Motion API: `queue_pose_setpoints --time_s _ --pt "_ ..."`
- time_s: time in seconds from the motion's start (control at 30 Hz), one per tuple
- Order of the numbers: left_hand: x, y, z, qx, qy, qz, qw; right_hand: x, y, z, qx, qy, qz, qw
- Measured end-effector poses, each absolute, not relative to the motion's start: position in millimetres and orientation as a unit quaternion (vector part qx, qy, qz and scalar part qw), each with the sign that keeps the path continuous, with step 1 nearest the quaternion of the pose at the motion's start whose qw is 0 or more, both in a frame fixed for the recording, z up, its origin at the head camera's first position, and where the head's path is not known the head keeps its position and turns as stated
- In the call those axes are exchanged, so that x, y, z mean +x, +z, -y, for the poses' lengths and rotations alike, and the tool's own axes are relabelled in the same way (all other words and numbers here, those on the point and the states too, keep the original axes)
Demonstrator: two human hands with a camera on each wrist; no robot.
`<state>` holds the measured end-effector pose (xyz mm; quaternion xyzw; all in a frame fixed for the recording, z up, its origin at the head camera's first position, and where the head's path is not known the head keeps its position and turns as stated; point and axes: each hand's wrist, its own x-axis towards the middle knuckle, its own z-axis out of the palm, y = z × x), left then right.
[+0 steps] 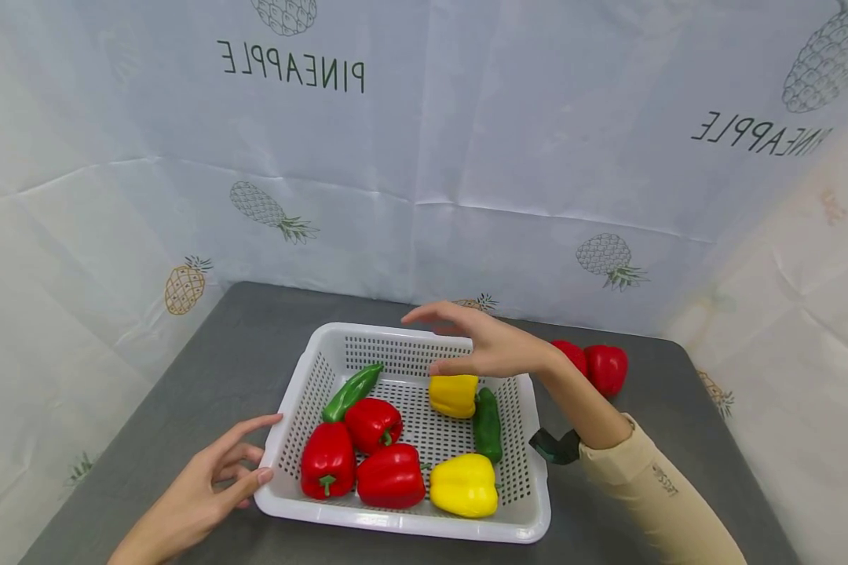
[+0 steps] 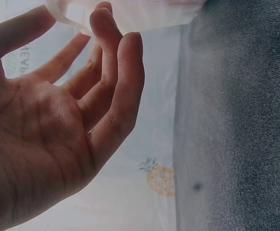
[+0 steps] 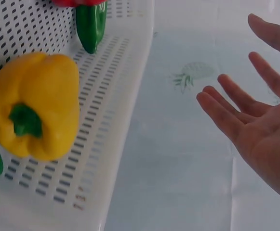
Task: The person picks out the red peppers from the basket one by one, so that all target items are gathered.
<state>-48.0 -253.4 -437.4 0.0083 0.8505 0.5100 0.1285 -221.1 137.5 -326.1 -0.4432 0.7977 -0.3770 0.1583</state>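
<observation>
Basket [image 1: 396, 524], white plastic, sits just right of the left hand [image 1: 198, 494], whose thumb and index fingertips rest at its near rim — fingers loosely bent, spread apart, not clenched. Right hand [image 1: 498, 345] hovers by the far rim, released, with a wide gap between thumb and fingers and nothing held. Just below its thumb in the head view lies one yellow pepper [image 1: 454, 395], with a cucumber [image 1: 487, 425] beside it; another yellow pepper [image 1: 464, 485] lies nearer the person. On the left hand's side of the basket lie three red peppers [image 1: 392, 476] and a long green chili [image 1: 352, 392]. Beyond the right forearm, two more red peppers [image 1: 606, 369] sit on the gray table [image 1: 254, 337].
</observation>
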Motion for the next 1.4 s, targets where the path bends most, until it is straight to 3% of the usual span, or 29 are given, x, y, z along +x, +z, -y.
queue_pose_setpoints --time_s 0.73,1.4 --pt "-49 -439 255 0.007 0.513 -0.848 0.135 -234 -369 -57 -0.487 -0.347 -0.717 0.358" --pt "-49 -440 255 0.013 0.513 -0.848 0.132 -243 -401 -41 -0.469 -0.291 -0.719 0.422"
